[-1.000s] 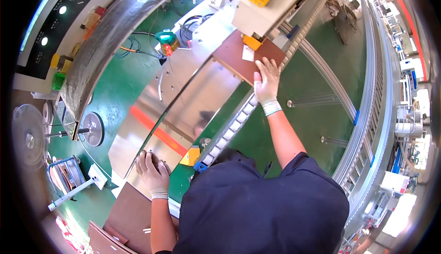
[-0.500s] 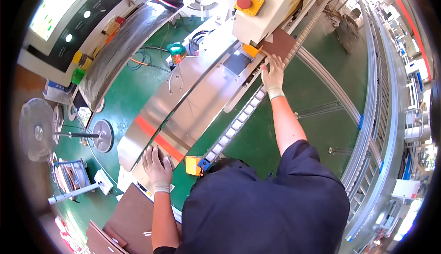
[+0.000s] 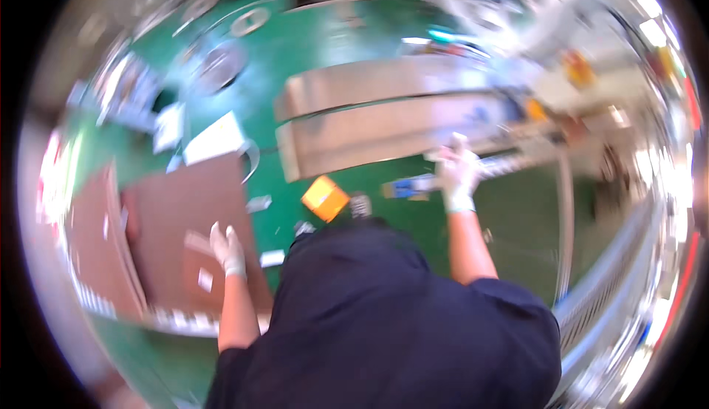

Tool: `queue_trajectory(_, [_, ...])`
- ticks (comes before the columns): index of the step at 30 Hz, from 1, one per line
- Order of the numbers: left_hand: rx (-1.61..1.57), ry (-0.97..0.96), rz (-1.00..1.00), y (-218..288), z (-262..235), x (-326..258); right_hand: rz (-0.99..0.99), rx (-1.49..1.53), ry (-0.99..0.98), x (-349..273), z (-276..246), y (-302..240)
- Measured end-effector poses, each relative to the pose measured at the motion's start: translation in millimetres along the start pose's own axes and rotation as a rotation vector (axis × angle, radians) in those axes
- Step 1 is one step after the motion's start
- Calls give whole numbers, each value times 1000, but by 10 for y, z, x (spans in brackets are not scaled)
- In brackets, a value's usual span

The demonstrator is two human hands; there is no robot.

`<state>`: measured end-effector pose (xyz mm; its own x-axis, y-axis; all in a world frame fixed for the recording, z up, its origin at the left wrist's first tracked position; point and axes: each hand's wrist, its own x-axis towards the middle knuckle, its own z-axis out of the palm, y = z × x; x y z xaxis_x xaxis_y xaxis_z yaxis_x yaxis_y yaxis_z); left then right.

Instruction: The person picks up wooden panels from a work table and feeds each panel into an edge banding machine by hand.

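Since half a second ago, our left hand (image 3: 229, 250) has moved off the end of the metal table (image 3: 369, 128) to the boards at lower left, our right hand (image 3: 458, 169) has come back from the machine head, and the whole view has swung round. The small brown panel (image 3: 201, 287) with a white label lies at lower left on a big brown board (image 3: 177, 202). Our left hand's spread open at its upper right, not gripping; blur hides whether it's touching. Right one looks loosely open, nothing visible in it, by the roller rail (image 3: 506, 164) right of centre.

Our guess: stiff, fairly light, maybe slick under gloves, corners could chip. We'd pinch the right edge, thumb on top. Board under it looks flat; green floor (image 3: 266, 99) around, orange block (image 3: 325, 198) mid-frame.
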<state>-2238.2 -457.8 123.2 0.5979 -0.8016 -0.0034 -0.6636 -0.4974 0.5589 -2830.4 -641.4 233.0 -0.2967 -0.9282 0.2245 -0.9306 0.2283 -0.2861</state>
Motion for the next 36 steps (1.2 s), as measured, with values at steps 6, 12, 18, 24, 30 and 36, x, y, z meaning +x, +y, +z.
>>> queue_trajectory(6, [-112, 431, -1258, -1422, -999, -726, 7, 788, -52, -600, 220, -473])
queue_trajectory(12, [-943, 500, -897, -2273, -971, -1122, -447, 956, -392, -1039, -627, -2787])
queue_trajectory(18, [-1056, 156, -930, -2595, -922, -1068, -1015, 1156, -346, -1200, -1791, -4329])
queue_trajectory(24, [-1207, 190, -712, -2334, -1433, -885, -1177, 1062, -291, -1204, -1932, -4820])
queue_trajectory(30, [-1224, 68, -606, -1305, -2160, -588, -1200, 1001, -141, -565, -1949, -4744])
queue_trajectory(36, [-1437, -179, -592, -439, -2067, -287, -1167, 839, 111, 60, -3500, -4695])
